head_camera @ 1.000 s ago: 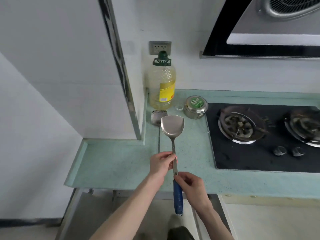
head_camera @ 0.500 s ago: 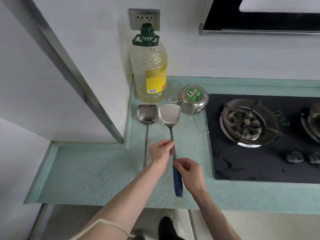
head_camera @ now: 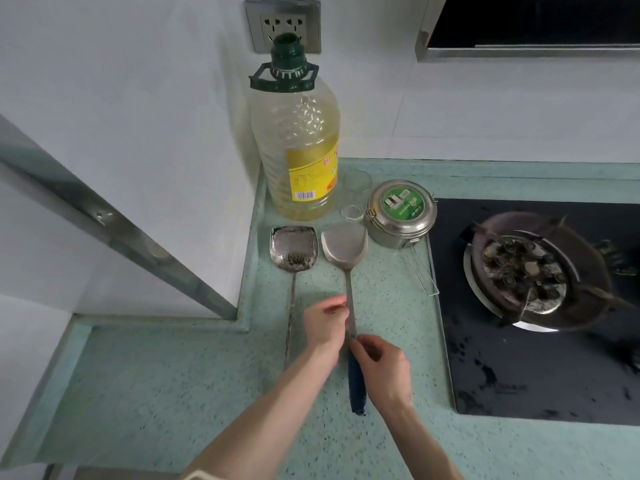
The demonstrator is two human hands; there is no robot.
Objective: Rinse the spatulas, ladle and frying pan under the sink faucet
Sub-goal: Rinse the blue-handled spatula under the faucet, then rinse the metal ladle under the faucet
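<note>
Your grip: right hand (head_camera: 382, 370) pinches the blue-handled spatula (head_camera: 346, 251) where the metal shank meets the handle; left hand (head_camera: 325, 323) curls its fingers on the shank just ahead of it. The blade lies ahead of both hands, low over the countertop (head_camera: 138, 393); contact can't be told.

Risks, biggest thing first:
- Stove (head_camera: 540, 306), right of the grip: swing the handle that way and you could catch the burner ring.
- Oil bottle (head_camera: 298, 150), ahead and left of the blade: a forward shove could knock it.
- Steel tin (head_camera: 400, 213), just right of the blade tip, its wire bail trailing toward you: the blade edge could snag it.
- Second spatula (head_camera: 294, 251), just left of the grip, its handle alongside your left wrist: easy to nudge off line.

Count: two spatulas, one oil bottle, one tin, one small glass (head_camera: 356, 192), one burner visible. No ladle, frying pan or sink in view.
</note>
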